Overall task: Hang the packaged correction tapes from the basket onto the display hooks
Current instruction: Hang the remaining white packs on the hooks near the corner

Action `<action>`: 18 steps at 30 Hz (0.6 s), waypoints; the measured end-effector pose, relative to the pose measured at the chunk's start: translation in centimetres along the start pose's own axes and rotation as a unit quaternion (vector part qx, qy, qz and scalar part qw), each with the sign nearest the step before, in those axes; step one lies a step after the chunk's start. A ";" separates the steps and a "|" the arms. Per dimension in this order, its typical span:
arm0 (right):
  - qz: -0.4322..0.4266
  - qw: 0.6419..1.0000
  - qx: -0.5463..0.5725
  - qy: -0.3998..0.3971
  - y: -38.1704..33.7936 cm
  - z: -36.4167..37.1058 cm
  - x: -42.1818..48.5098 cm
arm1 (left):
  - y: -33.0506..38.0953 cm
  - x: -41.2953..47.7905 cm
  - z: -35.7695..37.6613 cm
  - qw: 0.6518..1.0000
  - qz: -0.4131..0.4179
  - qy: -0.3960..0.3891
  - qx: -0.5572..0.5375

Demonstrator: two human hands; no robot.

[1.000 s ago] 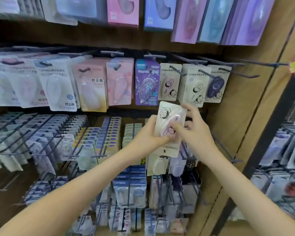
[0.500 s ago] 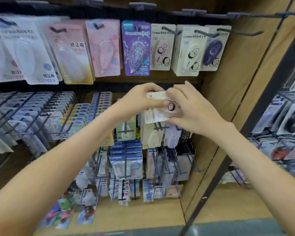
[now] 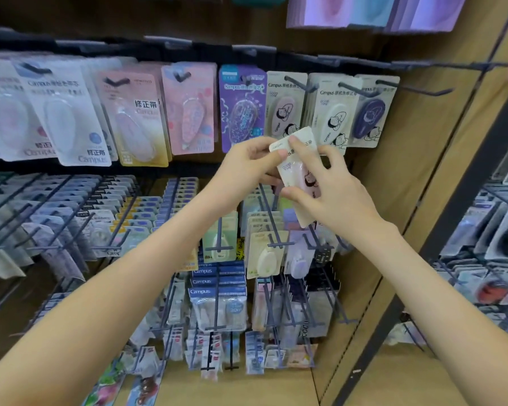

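Observation:
Both hands hold one cream packaged correction tape (image 3: 294, 171) with a pink cartoon dispenser, tilted, just below the upper row of hooks. My left hand (image 3: 247, 165) pinches its top left corner. My right hand (image 3: 326, 186) grips its right side, forefinger lying across the card's top. Right above hang matching cream packs on display hooks: a pink one (image 3: 285, 109), a white one (image 3: 333, 112) and a purple one (image 3: 370, 112). The basket is out of view.
Long bare hook ends (image 3: 440, 90) stick out toward me at the upper right. More packs fill the left hooks (image 3: 71, 118) and the lower rows (image 3: 217, 291). A wooden side panel (image 3: 408, 171) closes the bay on the right.
The pack went from upright to nearly flat and now stands tilted again, higher against the display, close under the cartoon packs. Both hands kept hold of it; my view swung down, then back up.

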State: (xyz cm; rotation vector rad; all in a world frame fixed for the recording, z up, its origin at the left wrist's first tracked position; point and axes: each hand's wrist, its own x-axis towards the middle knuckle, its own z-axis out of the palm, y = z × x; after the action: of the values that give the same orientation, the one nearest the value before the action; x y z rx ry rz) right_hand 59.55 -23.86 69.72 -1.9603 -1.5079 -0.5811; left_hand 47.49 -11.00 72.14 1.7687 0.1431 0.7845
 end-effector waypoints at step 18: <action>0.000 0.980 0.001 0.200 -1.5 -1.9 1.9 | -3.7 4.0 -2.3 0.734 0.234 0.201 0.605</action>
State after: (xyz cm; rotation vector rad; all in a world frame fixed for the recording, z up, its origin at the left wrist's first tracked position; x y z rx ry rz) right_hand 58.61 -23.48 72.64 -1.7133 -1.2533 -0.9114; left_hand 50.29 -5.94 70.85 2.8880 0.6331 1.6867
